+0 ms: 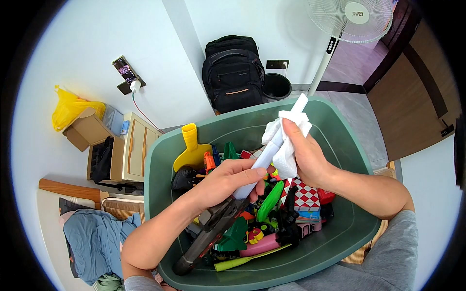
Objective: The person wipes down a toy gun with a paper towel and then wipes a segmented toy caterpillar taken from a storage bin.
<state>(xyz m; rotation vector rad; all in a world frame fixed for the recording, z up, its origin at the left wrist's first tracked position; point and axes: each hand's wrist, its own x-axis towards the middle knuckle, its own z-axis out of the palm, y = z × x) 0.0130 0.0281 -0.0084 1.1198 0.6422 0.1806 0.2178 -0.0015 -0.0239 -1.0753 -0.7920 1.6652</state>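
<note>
Yellow scoop there, up in the bin's far left corner! The long toy slants from the near left corner out over the far edge. Left hand pinches its pale part, thumb on top. Right hand's thumb presses a white cloth round it, other fingers mostly hidden; checkered blocks towards the right edge.
</note>
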